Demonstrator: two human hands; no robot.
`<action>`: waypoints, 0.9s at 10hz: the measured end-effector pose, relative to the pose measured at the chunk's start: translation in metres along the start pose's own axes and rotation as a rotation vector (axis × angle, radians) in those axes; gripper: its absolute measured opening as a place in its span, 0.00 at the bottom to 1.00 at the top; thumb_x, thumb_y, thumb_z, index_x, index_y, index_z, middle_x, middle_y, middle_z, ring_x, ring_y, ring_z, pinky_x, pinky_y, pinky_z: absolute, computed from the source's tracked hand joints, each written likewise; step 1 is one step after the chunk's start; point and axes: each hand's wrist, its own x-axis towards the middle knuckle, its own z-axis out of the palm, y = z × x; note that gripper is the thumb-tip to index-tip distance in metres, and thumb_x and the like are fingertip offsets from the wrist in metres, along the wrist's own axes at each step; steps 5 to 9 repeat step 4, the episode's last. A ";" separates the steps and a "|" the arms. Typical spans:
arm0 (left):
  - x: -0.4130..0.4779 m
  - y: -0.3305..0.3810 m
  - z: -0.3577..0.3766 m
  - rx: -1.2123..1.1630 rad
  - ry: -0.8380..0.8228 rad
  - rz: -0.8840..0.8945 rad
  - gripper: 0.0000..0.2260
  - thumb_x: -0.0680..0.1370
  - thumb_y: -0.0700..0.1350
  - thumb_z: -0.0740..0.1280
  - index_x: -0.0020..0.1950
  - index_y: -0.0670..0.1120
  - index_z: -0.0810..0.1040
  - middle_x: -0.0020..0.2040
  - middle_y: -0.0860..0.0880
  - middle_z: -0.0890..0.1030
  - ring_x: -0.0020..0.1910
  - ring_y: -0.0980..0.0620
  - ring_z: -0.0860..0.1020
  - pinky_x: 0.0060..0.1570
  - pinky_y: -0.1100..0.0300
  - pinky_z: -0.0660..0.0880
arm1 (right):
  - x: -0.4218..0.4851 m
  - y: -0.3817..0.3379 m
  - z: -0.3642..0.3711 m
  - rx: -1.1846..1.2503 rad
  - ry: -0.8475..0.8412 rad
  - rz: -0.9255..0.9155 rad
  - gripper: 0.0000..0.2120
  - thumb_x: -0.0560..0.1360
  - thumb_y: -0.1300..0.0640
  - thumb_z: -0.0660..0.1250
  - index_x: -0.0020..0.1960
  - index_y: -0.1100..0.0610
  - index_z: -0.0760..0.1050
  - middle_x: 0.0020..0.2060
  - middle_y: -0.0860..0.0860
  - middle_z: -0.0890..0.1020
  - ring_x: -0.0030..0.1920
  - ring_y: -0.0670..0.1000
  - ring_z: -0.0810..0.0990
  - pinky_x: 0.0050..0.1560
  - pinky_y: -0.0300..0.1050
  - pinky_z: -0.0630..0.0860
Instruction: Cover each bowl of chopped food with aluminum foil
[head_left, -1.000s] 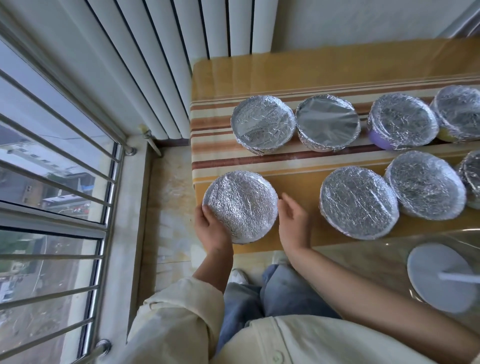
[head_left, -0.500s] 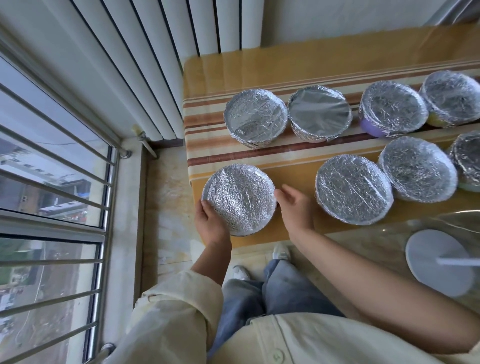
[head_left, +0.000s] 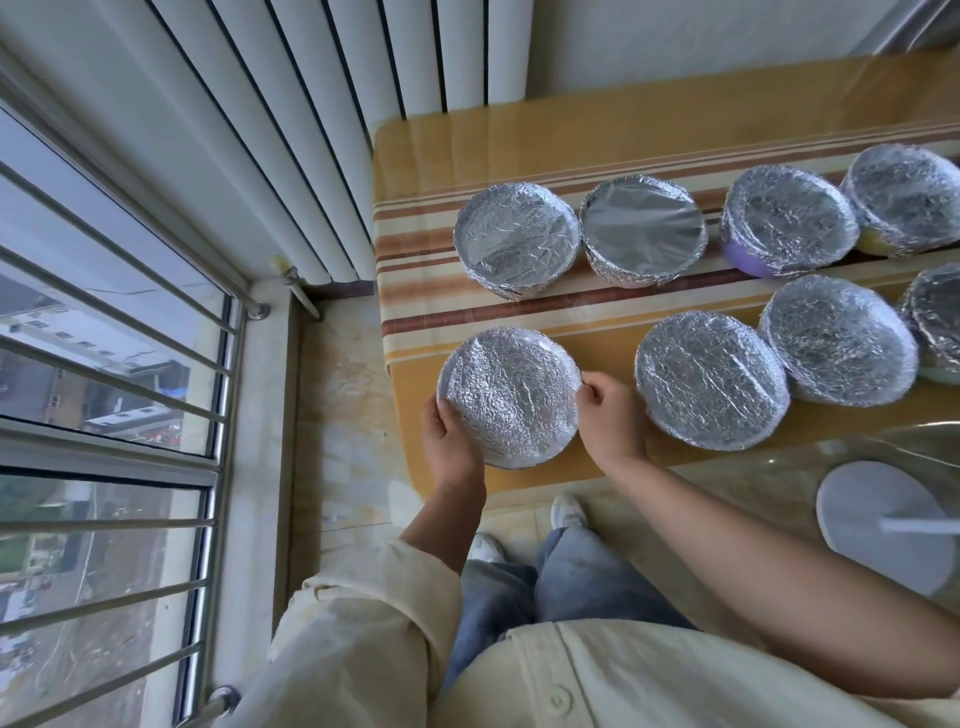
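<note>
8 bowls are in view on the worktop, and each one shows a foil top.

Nearest item: the nearest bowl sits at the near-left corner of the worktop, close to both edges. It lies directly between the 2 hands. The left hand grips its near-left rim, fingers curled under the edge. The right hand is at the opposite, right rim with fingers curled, and appears to pinch the foil where it folds over; the exact contact is too small to confirm.

Assessment: the step in hand looks like crimping the cover on this bowl. The bowl is round, so it has no long axis to account for, and neither hand is nearer than the other. The far arc of the rim is the part neither hand reaches, so the coming move likely means turning the bowl or walking the fingers round it.

Further right in the same row stand 3 more covered bowls. The second bowl is just beside the right hand, so a nudge is possible.

Far row: 4 covered bowls. The purple bowl shows its wall beneath the foil.
</note>
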 end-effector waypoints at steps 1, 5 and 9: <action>-0.008 0.000 0.007 0.001 -0.045 -0.021 0.12 0.85 0.43 0.53 0.59 0.41 0.74 0.41 0.52 0.73 0.38 0.55 0.70 0.38 0.62 0.68 | 0.006 -0.003 -0.016 -0.081 -0.055 0.050 0.11 0.76 0.66 0.57 0.35 0.63 0.71 0.29 0.59 0.71 0.31 0.51 0.63 0.31 0.44 0.57; 0.017 0.027 -0.013 0.392 -0.078 -0.001 0.15 0.82 0.44 0.56 0.64 0.42 0.75 0.60 0.42 0.78 0.59 0.42 0.75 0.62 0.51 0.72 | 0.036 -0.049 -0.070 -0.106 -0.360 -0.081 0.18 0.79 0.59 0.62 0.69 0.59 0.71 0.67 0.53 0.74 0.67 0.51 0.72 0.69 0.48 0.67; 0.017 0.027 -0.013 0.392 -0.078 -0.001 0.15 0.82 0.44 0.56 0.64 0.42 0.75 0.60 0.42 0.78 0.59 0.42 0.75 0.62 0.51 0.72 | 0.036 -0.049 -0.070 -0.106 -0.360 -0.081 0.18 0.79 0.59 0.62 0.69 0.59 0.71 0.67 0.53 0.74 0.67 0.51 0.72 0.69 0.48 0.67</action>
